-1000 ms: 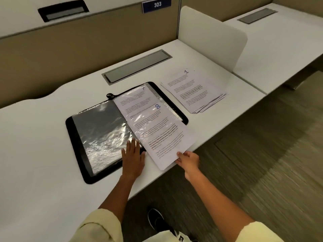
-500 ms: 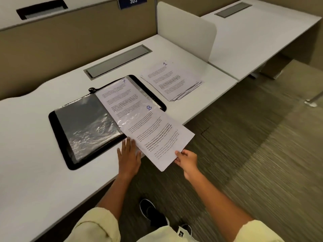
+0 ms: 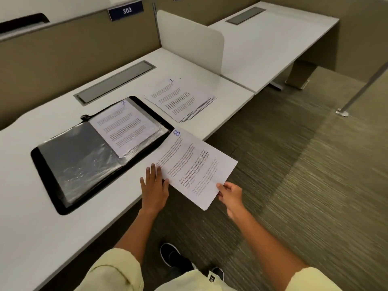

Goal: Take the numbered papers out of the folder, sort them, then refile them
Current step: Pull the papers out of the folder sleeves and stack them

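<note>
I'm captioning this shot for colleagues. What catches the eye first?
The sheet marked 8, pinched by the right hand at the desk's front edge, left hand flat beside it. Behind lies the open black folder showing page 7, with a stack topped by 1 to its right.

Soft indoor light, a bit blurry

The white desk (image 3: pixel 42 217) looks bright and even. Light shines off the plastic sleeves of the folder (image 3: pixel 79 160). Small print looks smudgy. Straight lines bend near the edges, and the carpet (image 3: pixel 315 185) looks streaky.
</note>
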A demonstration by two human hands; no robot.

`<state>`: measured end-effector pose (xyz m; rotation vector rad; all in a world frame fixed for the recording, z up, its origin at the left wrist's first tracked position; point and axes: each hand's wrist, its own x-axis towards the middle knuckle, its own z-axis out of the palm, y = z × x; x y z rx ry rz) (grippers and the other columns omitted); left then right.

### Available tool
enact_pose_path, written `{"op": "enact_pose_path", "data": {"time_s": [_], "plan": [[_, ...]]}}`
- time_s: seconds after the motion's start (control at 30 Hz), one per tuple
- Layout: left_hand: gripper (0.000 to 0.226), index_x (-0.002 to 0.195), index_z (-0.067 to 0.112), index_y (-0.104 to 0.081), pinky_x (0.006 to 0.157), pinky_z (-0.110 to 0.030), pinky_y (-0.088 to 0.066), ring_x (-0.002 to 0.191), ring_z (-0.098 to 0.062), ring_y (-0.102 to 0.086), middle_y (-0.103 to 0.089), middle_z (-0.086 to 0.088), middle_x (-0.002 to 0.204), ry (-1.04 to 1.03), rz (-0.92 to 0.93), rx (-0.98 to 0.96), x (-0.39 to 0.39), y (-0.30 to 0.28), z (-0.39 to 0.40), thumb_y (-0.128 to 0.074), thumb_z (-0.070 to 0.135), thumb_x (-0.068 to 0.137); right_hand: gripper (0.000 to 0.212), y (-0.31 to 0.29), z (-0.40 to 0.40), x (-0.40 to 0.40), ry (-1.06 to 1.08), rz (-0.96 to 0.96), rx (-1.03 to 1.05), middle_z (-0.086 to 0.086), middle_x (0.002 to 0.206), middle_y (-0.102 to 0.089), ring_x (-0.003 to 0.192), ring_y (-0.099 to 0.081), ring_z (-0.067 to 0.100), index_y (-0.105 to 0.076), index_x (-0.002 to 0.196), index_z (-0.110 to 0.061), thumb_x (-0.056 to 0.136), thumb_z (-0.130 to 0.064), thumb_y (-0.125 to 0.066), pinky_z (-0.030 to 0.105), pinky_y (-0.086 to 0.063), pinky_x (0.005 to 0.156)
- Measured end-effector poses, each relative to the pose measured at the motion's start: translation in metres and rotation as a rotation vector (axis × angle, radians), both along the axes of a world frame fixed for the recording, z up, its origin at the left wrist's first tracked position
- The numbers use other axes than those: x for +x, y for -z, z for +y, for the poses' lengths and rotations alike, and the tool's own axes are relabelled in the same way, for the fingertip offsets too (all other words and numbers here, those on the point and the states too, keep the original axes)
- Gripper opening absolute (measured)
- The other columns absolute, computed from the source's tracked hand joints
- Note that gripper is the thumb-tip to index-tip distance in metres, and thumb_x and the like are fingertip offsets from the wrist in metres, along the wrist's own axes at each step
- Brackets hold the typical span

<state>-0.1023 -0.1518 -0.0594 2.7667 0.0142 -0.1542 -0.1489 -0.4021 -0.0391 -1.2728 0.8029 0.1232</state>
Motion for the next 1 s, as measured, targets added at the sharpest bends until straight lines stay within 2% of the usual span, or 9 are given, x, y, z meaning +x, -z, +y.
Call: {"op": "enact_pose_path", "data": {"time_s": [0.1,0.17,0.3,0.47,0.6,0.77,0.9,1.0], "plan": [[0.062,0.157,0.015,-0.004,0.120,-0.044,0.007,0.150,-0.019,0.013,0.009,-0.003,0.163,-0.008,-0.014,-0.020,0.007,-0.003,-0.003,-0.028,0.040,0.105,0.009,0.003,-0.005,0.004,0.023,0.003,0.015,0.005,0.106,-0.072,0.101,-0.069,0.021,-0.066,0.095,-0.016,0.096,-0.007,-0.063,0.040,-0.058,0.091],[0.062,0.157,0.015,-0.004,0.120,-0.044,0.007,0.151,-0.020,0.010,0.007,-0.005,0.164,-0.017,-0.020,-0.020,0.015,-0.005,-0.002,-0.028,0.039,0.105,0.008,0.004,-0.006,0.014,0.051,0.008,0.032,0.004,0.106,-0.072,0.103,-0.068,0.021,-0.067,0.097,-0.015,0.096,-0.008,-0.064,0.042,-0.057,0.093],[0.062,0.157,0.014,-0.006,0.120,-0.044,0.007,0.151,-0.021,0.009,0.005,-0.007,0.164,-0.027,-0.038,-0.033,0.042,-0.006,0.008,-0.030,0.038,0.105,0.008,-0.001,0.001,0.042,0.095,-0.008,0.056,0.005,0.108,-0.072,0.101,-0.068,0.019,-0.066,0.099,-0.016,0.096,-0.009,-0.064,0.034,-0.056,0.084],[0.061,0.156,0.012,-0.015,0.121,-0.048,0.002,0.151,-0.024,0.002,-0.003,-0.010,0.164,-0.027,-0.082,-0.033,0.093,-0.010,0.027,-0.033,0.039,0.105,0.011,-0.005,0.018,0.090,0.121,-0.025,0.064,0.005,0.110,-0.071,0.103,-0.067,0.019,-0.065,0.100,-0.017,0.095,-0.008,-0.063,0.039,-0.056,0.093],[0.061,0.156,0.011,-0.013,0.119,-0.046,0.005,0.151,-0.023,0.005,0.001,-0.009,0.164,-0.037,-0.064,-0.046,0.130,-0.011,0.043,-0.034,0.037,0.105,0.014,-0.010,0.034,0.131,0.136,-0.037,0.063,0.005,0.110,-0.071,0.104,-0.068,0.020,-0.065,0.109,-0.012,0.096,-0.008,-0.062,0.039,-0.057,0.091],[0.061,0.155,0.008,-0.019,0.120,-0.051,0.000,0.151,-0.027,0.000,-0.004,-0.012,0.163,-0.034,-0.079,-0.084,0.166,-0.008,0.067,-0.040,0.033,0.104,0.015,-0.015,0.054,0.177,0.156,-0.051,0.064,0.008,0.113,-0.070,0.104,-0.068,0.022,-0.066,0.109,-0.011,0.095,-0.007,-0.063,0.037,-0.058,0.088],[0.063,0.155,0.010,-0.016,0.120,-0.051,0.000,0.151,-0.026,0.002,-0.002,-0.011,0.164,-0.049,-0.078,-0.113,0.189,-0.001,0.081,-0.031,0.044,0.103,0.028,-0.019,0.069,0.205,0.182,-0.076,0.087,0.012,0.117,-0.067,0.103,-0.068,0.023,-0.061,0.123,-0.002,0.096,-0.006,-0.062,0.030,-0.059,0.076],[0.075,0.155,0.011,-0.016,0.119,-0.048,0.004,0.151,-0.023,0.004,0.000,-0.009,0.164,-0.057,-0.096,-0.138,0.198,0.003,0.086,-0.016,0.056,0.095,0.014,-0.020,0.079,0.221,0.177,-0.095,0.087,0.012,0.113,-0.068,0.098,-0.068,0.022,-0.066,0.109,-0.004,0.097,-0.003,-0.061,0.029,-0.059,0.073]]}}
